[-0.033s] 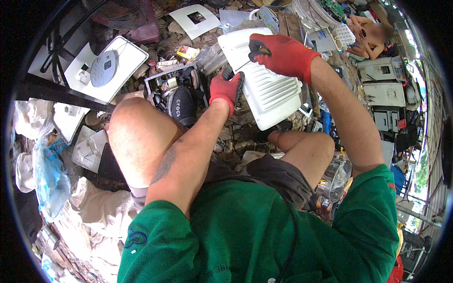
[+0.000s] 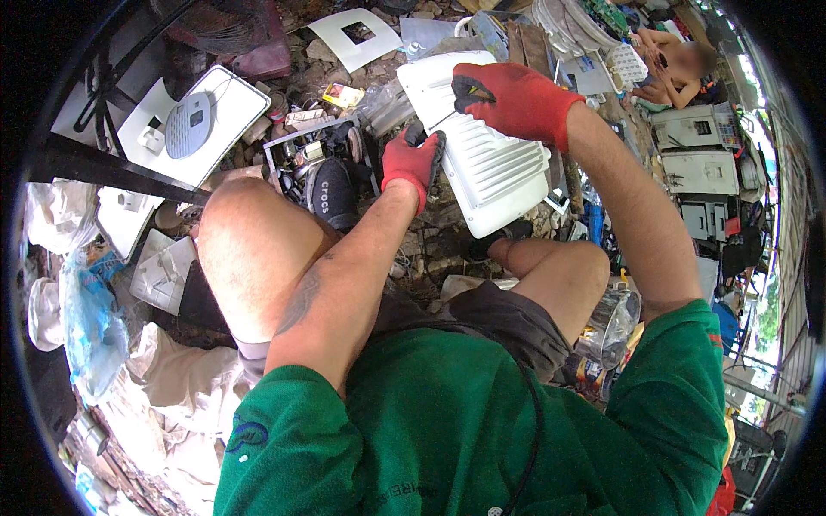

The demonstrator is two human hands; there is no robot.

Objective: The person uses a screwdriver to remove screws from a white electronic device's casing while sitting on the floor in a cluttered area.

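Observation:
A white ribbed plastic housing (image 2: pixel 495 168) lies tilted on the ground between my feet. My left hand (image 2: pixel 411 157), in a red glove with black fingers, is closed on the housing's left edge. Over its upper part is my right hand (image 2: pixel 514 101), in a matching glove, with the fingers curled into a fist. A bit of yellow and black, like a tool handle (image 2: pixel 476 89), shows in that fist; the rest is hidden by the glove, so its kind does not show.
Beside my left shoe (image 2: pixel 334 193) stands a metal frame with small parts in it. White panels (image 2: pixel 211 120) lie to the left, and a square-holed white sheet (image 2: pixel 356 39) farther off. White sacks (image 2: pixel 185 378) lie lower left. Another person (image 2: pixel 675 69) sits at the far right.
My right hand has shifted very slightly over the housing. My left hand and the housing stay where they were.

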